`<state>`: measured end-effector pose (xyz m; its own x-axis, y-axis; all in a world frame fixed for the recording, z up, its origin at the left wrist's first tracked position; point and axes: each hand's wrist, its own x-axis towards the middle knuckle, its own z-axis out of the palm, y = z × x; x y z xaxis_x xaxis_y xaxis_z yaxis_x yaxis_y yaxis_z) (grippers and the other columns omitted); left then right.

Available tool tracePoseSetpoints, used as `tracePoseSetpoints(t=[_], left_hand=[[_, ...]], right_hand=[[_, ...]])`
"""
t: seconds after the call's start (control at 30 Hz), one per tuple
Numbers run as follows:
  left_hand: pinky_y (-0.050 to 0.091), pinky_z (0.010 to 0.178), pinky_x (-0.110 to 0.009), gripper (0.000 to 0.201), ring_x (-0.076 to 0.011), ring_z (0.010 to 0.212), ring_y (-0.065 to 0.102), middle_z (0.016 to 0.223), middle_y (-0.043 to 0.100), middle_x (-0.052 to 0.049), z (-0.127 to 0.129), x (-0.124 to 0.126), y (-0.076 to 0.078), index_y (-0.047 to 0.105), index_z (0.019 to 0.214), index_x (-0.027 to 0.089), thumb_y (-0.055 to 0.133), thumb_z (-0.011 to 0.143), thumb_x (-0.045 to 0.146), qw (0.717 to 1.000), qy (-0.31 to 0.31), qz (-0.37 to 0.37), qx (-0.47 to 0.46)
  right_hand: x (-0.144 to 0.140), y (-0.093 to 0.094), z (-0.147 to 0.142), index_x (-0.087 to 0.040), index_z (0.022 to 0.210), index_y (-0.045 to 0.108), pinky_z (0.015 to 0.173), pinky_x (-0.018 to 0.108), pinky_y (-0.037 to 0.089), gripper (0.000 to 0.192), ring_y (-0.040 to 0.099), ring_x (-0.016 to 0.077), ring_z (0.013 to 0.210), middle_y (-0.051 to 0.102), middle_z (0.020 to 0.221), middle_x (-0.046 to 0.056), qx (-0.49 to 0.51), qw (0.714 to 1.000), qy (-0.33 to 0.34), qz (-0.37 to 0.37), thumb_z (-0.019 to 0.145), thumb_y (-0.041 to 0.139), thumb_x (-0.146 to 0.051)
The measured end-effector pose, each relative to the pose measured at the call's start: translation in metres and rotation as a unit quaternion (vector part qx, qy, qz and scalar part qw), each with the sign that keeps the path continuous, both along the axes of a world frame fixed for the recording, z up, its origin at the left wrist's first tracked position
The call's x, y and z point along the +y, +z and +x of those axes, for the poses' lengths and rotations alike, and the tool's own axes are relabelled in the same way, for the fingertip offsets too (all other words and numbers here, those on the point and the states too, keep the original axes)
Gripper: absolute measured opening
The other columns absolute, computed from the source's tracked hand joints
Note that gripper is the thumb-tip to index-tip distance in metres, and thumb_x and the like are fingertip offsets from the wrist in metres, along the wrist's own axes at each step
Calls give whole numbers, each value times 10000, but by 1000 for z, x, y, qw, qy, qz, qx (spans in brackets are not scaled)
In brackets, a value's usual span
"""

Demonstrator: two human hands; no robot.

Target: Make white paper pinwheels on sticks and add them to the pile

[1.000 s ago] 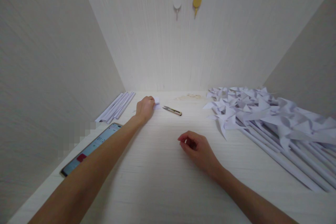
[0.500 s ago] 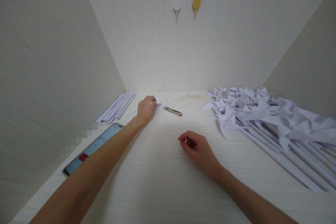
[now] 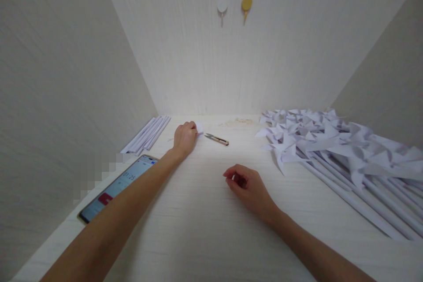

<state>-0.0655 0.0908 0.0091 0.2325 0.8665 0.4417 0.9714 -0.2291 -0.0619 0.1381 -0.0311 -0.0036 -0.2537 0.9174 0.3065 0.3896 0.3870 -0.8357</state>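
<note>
My left hand (image 3: pixel 185 138) is at the far side of the table, its fingers closed on a small piece of white paper (image 3: pixel 199 128). Most of that paper is hidden behind the fingers. Just to its right lie small thread snips (image 3: pixel 217 139), touched by neither hand. My right hand (image 3: pixel 247 187) rests nearer to me over the middle of the table. Its fingers are curled in, the thumb almost meeting the index fingertip, and nothing shows in them.
Many white paper pinwheels (image 3: pixel 310 141) on rolled paper sticks (image 3: pixel 357 202) are heaped at the right. At the left are several rolled paper sticks (image 3: pixel 147 134) and a phone (image 3: pixel 122 185) partly under my left forearm. White (image 3: pixel 222 5) and yellow (image 3: pixel 246 3) hooks hang on the back wall.
My left hand has shifted very slightly, and less of the paper shows beside its fingers. My right hand stays in place.
</note>
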Motion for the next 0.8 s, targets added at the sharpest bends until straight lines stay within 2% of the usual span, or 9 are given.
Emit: tracePoseSetpoints(t=[0.5,0.7,0.8], left_hand=[[390,768,-368,210,-243,890,553,905,634,-117,-1,2,-2,657,727,142,466,797,197,1000,-2,-15,-21],[423,704,-328,209,-241,850,599,916,672,-121,0,3,-2,674,829,150,493,798,249,995,26,-81,-44],[424,692,-300,229,-219,801,613,842,693,-101,-3,9,2,690,822,163,523,784,315,991,1,-121,-50]], right_hand=[[0,-1,-1,-162,693,586,442,194,344,145,410,72,453,504,520,-34,-5,1000,0,6,660,466,-88],[1,-1,0,-164,693,585,440,189,340,149,408,70,459,499,523,-36,-13,1000,1,16,660,471,-74],[1,-1,1,-165,694,587,440,188,340,151,406,69,457,497,516,-39,-15,1000,4,15,656,475,-71]])
